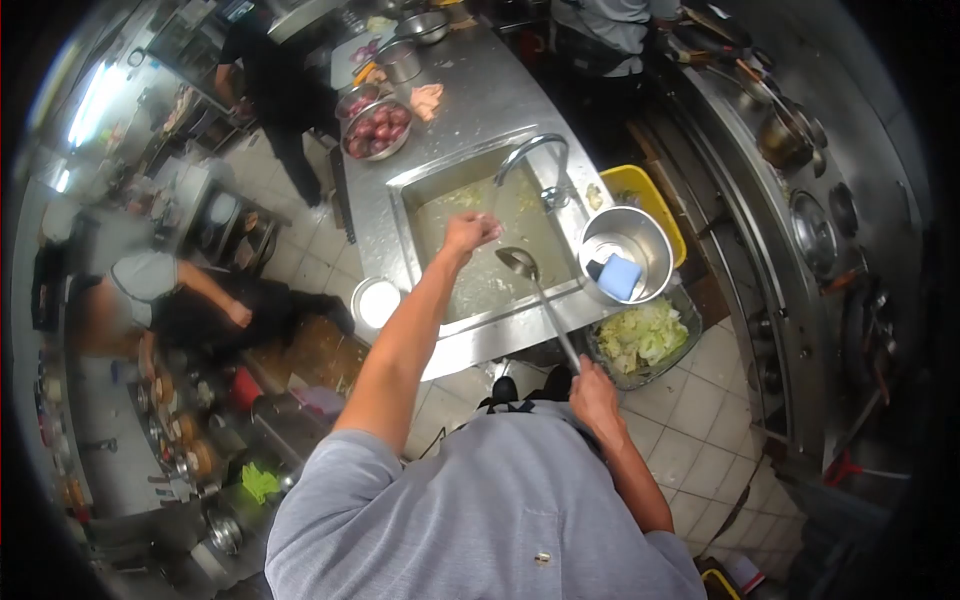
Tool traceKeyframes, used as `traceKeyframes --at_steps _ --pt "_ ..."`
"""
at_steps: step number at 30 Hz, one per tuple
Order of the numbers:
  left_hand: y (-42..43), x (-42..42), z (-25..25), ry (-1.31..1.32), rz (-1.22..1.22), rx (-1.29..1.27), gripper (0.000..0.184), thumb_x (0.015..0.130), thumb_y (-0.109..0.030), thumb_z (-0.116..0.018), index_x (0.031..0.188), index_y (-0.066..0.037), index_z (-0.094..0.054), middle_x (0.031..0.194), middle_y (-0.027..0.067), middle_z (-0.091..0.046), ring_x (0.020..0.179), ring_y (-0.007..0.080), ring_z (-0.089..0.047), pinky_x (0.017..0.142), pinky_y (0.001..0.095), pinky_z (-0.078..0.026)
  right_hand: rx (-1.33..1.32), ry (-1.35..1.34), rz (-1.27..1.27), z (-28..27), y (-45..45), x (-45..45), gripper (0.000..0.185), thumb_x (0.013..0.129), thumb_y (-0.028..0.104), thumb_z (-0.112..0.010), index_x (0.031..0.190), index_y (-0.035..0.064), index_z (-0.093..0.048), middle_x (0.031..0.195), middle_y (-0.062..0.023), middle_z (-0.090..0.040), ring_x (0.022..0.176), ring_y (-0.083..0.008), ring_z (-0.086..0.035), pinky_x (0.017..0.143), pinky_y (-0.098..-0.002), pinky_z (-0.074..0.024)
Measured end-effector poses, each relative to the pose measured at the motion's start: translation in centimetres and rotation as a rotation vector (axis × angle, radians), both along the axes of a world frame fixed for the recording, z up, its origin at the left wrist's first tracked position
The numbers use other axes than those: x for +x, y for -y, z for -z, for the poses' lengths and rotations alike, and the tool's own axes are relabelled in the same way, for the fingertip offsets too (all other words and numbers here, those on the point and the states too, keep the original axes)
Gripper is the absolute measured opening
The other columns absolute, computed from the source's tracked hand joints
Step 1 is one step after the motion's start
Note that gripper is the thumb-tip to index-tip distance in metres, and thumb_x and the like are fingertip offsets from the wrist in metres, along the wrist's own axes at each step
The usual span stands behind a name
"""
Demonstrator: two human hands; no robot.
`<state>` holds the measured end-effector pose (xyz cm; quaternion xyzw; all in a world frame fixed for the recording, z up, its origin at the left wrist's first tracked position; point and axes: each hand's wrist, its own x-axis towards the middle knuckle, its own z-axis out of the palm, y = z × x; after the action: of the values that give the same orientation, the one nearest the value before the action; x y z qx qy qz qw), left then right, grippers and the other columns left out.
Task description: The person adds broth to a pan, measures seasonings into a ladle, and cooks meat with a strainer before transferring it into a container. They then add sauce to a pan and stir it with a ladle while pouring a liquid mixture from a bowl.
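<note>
My right hand (pixel 595 392) is wrapped round the long handle of a metal ladle (pixel 517 262). Its bowl hangs over the sink (pixel 405 215), which holds cloudy water with pale scraps. My left hand (pixel 471 232) is over the sink too, left of the ladle's bowl and just below the mouth of the curved tap (pixel 535 142). Its fingers are drawn together; whether anything is between them I cannot make out. On the sink's right edge stands a metal pot (pixel 650 235) with a blue sponge-like block (pixel 618 277) in it.
Red onions (pixel 380 130) fill a bowl on the counter. A white-filled container (pixel 378 302) stands left of the sink. Below right are a tub of chopped lettuce (pixel 640 335) and a yellow crate (pixel 640 190). Other people stand left and at the back.
</note>
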<state>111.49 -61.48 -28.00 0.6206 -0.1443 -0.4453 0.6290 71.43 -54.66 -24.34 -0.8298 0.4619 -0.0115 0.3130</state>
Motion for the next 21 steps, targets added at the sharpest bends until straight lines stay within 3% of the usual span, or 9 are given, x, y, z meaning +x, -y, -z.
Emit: traceKeyframes --at_steps 4,8,12,13,14,16,17,20,21 --pt "3.9 -1.7 3.1 -0.251 -0.310 0.038 0.016 0.095 0.002 -0.063 0.104 0.015 -0.061 0.099 0.0248 -0.068 0.084 0.0342 -0.071 0.079 0.0377 -0.066 0.288 -0.011 -0.058 -0.8 1.0 0.5 0.063 0.086 0.001 -0.056 0.146 -0.0020 -0.038 0.123 -0.0339 -0.056 0.113 -0.0514 -0.058 0.097 -0.0537 -0.0488" --pt "6.2 -3.1 5.6 -0.256 -0.330 0.077 0.017 0.096 -0.002 -0.064 0.104 0.013 -0.063 0.099 0.0233 -0.069 0.083 0.0311 -0.071 0.078 0.0375 -0.065 0.295 0.017 -0.110 -0.5 1.3 -1.0 0.068 0.086 0.001 -0.056 0.150 -0.0006 -0.034 0.125 -0.0352 -0.054 0.115 -0.0521 -0.057 0.097 -0.0542 -0.0481" --pt "9.2 -6.1 5.8 0.015 -0.018 0.172 0.026 0.088 -0.024 -0.079 0.089 0.001 -0.075 0.083 0.0116 -0.072 0.071 0.0173 -0.070 0.061 0.0298 -0.060 0.407 0.126 -0.128 -0.2 2.6 -1.9 0.071 0.086 0.003 -0.058 0.152 0.0059 -0.034 0.116 -0.0365 -0.062 0.110 -0.0532 -0.059 0.095 -0.0559 -0.0469" --pt "10.1 -6.1 6.5 0.127 0.056 0.239 0.029 0.087 -0.025 -0.081 0.097 0.001 -0.074 0.087 0.0098 -0.073 0.071 0.0172 -0.069 0.067 0.0294 -0.061 0.405 0.108 -0.192 0.5 2.7 -2.3 0.071 0.086 0.003 -0.058 0.152 0.0059 -0.034 0.116 -0.0365 -0.062 0.110 -0.0532 -0.059 0.095 -0.0559 -0.0469" --pt "11.1 -6.1 8.6 0.193 0.010 0.188 0.025 0.082 -0.028 -0.085 0.084 -0.004 -0.078 0.074 0.0066 -0.072 0.067 0.0117 -0.069 0.057 0.0278 -0.057 0.345 0.143 -0.172 1.5 2.8 -2.6 0.069 0.086 0.004 -0.057 0.151 0.0058 -0.036 0.114 -0.0367 -0.063 0.108 -0.0529 -0.060 0.093 -0.0562 -0.0478" --pt "11.9 -5.6 10.6 0.665 0.063 0.303 0.029 0.074 -0.029 -0.086 0.080 -0.003 -0.077 0.076 0.0171 -0.073 0.067 0.0283 -0.071 0.067 0.0386 -0.058 0.239 0.192 -0.166 4.2 2.8 -3.9 0.065 0.086 0.004 -0.056 0.149 0.0058 -0.040 0.108 -0.0367 -0.064 0.103 -0.0527 -0.062 0.088 -0.0570 -0.0491" --pt "11.5 -5.1 10.7 0.781 0.084 0.275 0.034 0.073 -0.033 -0.088 0.078 -0.002 -0.075 0.082 0.0196 -0.072 0.078 0.0367 -0.071 0.078 0.0417 -0.058 0.186 0.210 -0.177 5.6 2.5 -4.4 0.062 0.086 0.004 -0.056 0.147 0.0058 -0.042 0.104 -0.0364 -0.065 0.099 -0.0530 -0.063 0.086 -0.0574 -0.0496" --pt "12.2 -3.8 11.8 0.807 0.056 0.522 0.064 0.071 -0.042 -0.089 0.111 0.003 -0.067 0.115 0.0287 -0.064 0.110 0.0429 -0.062 0.099 0.0491 -0.049 0.231 -0.030 -0.156 6.2 2.6 -4.1 0.050 0.087 0.004 -0.055 0.136 0.0049 -0.049 0.098 -0.0348 -0.066 0.094 -0.0542 -0.063 0.082 -0.0582 -0.0486" --pt "12.0 -3.6 11.9 0.808 0.076 0.453 0.061 0.074 -0.044 -0.086 0.108 0.003 -0.068 0.120 0.0300 -0.062 0.116 0.0438 -0.059 0.102 0.0499 -0.047 0.232 -0.099 -0.168 6.7 2.8 -4.1 0.042 0.087 0.005 -0.055 0.129 0.0038 -0.051 0.094 -0.0342 -0.066 0.092 -0.0547 -0.063 0.081 -0.0588 -0.0477"
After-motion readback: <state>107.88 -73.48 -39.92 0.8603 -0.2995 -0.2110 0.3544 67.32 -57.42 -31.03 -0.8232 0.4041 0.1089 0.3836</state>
